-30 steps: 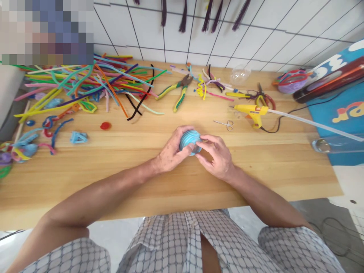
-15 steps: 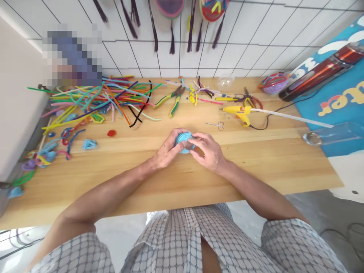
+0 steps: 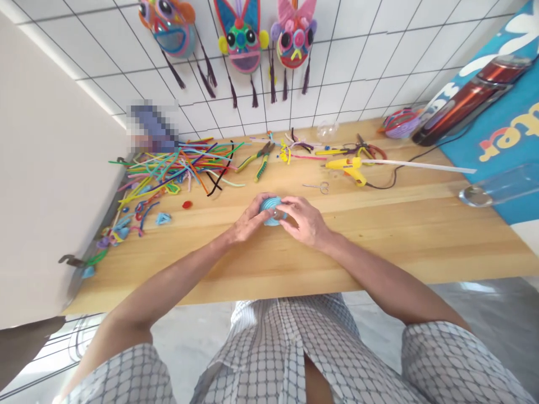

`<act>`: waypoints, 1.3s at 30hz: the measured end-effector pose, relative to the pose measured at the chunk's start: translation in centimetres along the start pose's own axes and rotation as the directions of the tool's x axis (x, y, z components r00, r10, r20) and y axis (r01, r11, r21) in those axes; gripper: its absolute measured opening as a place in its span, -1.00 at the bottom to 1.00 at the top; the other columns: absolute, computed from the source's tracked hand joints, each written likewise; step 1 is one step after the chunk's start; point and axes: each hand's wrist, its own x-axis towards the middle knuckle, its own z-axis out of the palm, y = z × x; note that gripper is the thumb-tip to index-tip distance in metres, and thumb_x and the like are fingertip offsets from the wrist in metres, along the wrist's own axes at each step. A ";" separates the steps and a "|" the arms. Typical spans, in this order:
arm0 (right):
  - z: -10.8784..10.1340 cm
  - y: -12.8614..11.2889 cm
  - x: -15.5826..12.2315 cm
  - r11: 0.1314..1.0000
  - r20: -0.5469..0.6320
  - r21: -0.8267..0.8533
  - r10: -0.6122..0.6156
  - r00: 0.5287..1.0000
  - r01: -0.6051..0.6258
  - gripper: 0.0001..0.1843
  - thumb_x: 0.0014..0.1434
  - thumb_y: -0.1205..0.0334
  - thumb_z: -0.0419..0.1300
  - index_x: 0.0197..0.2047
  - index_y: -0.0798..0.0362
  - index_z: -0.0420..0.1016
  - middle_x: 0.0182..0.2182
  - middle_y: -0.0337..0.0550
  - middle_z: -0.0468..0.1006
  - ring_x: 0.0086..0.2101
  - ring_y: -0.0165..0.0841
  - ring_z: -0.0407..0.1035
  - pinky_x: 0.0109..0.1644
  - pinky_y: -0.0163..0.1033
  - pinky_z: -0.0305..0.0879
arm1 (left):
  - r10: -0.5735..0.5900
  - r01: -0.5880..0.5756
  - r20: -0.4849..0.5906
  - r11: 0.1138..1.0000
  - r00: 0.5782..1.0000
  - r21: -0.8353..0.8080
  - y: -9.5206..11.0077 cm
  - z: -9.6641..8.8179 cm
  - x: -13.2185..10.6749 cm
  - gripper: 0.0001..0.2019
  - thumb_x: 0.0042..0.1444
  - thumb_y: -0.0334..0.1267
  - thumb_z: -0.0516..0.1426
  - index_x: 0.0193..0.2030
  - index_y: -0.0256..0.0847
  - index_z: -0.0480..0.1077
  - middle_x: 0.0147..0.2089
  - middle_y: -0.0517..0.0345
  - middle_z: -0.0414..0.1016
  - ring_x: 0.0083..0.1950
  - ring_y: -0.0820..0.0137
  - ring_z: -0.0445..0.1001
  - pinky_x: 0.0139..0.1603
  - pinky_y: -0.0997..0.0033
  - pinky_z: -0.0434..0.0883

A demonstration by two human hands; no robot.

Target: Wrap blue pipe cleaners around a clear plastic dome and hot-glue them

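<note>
A small blue ball wound from pipe cleaners (image 3: pixel 270 205) sits between both hands above the middle of the wooden table (image 3: pixel 379 235). My left hand (image 3: pixel 248 223) curls round its left side, thumb against it. From the right, my right hand (image 3: pixel 304 220) closes on the ball with its fingertips pinched on the front. Most of the ball is hidden by the fingers.
A heap of coloured pipe cleaners (image 3: pixel 177 165) lies at the back left, with pliers (image 3: pixel 261 160), small scissors (image 3: pixel 318 187) and a yellow glue gun (image 3: pixel 347 167) behind the hands. A clear tube (image 3: pixel 501 191) lies at the right. Three craft masks (image 3: pixel 244 33) hang on the tiled wall.
The view has tilted up and drawn back, bringing the wall masks into sight. Both hands stay closed on the blue ball, with small finger shifts.
</note>
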 end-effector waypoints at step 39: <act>-11.3 13.1 -0.7 0.656 -0.204 -0.242 0.686 0.698 -0.715 -0.67 0.26 0.05 0.14 0.00 0.00 0.53 -0.14 0.08 0.69 -0.14 -0.04 0.54 0.00 0.07 0.47 | 0.286 -0.274 -0.191 0.958 0.939 0.091 -1.4 2.4 1.4 -0.59 0.46 -0.03 0.12 0.34 -0.09 0.33 0.31 -0.10 0.42 0.35 0.12 0.43 0.44 -0.02 0.42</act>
